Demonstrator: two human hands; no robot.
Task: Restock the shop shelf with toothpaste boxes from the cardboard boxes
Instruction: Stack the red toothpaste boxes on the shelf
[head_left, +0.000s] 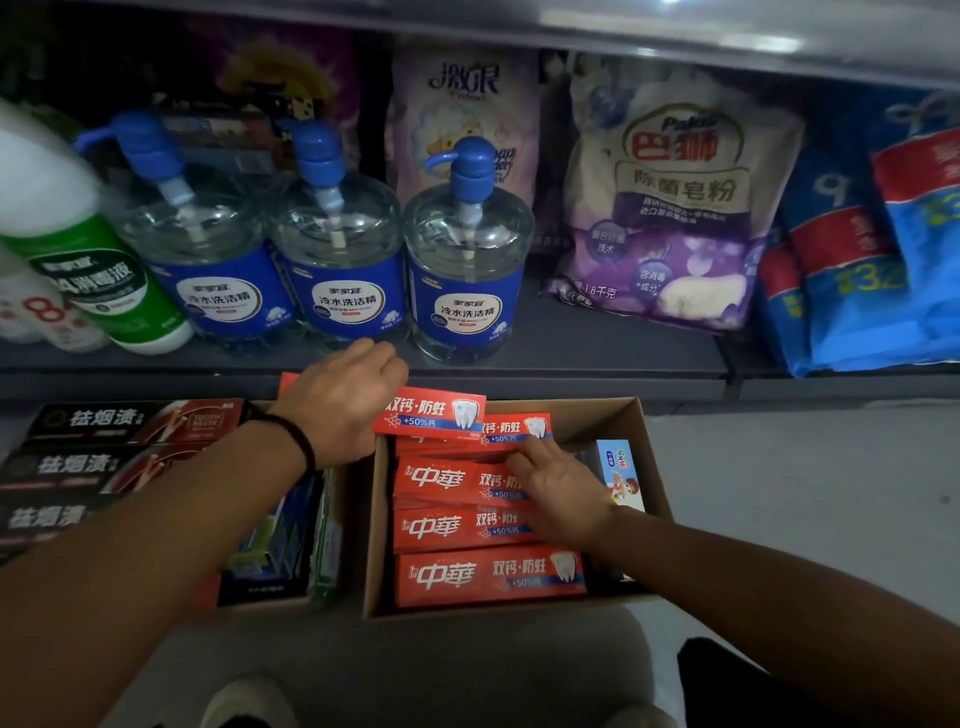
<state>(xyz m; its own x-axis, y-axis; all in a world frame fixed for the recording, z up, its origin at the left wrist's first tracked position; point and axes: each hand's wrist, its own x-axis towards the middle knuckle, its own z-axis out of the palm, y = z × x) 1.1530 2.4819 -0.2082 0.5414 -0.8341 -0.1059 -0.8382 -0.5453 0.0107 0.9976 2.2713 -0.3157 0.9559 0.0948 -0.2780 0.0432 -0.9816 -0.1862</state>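
Observation:
An open cardboard box (639, 457) on the floor holds several red toothpaste boxes (488, 577) lying flat. My left hand (343, 405) grips one red toothpaste box (431, 413) and holds it above the box's far left corner. My right hand (558, 486) reaches into the carton, its fingers on another red toothpaste box (511, 428) near the back. The dark shop shelf (571, 358) runs just beyond the carton.
Black toothpaste boxes (130, 421) are stacked at the left over a second carton with mixed packs (280, 540). The shelf carries blue pump bottles (467, 270), a green-labelled bottle (98, 280), a purple powder bag (670, 218) and blue bags (872, 270). A children's toothpaste box (621, 473) stands inside the right carton.

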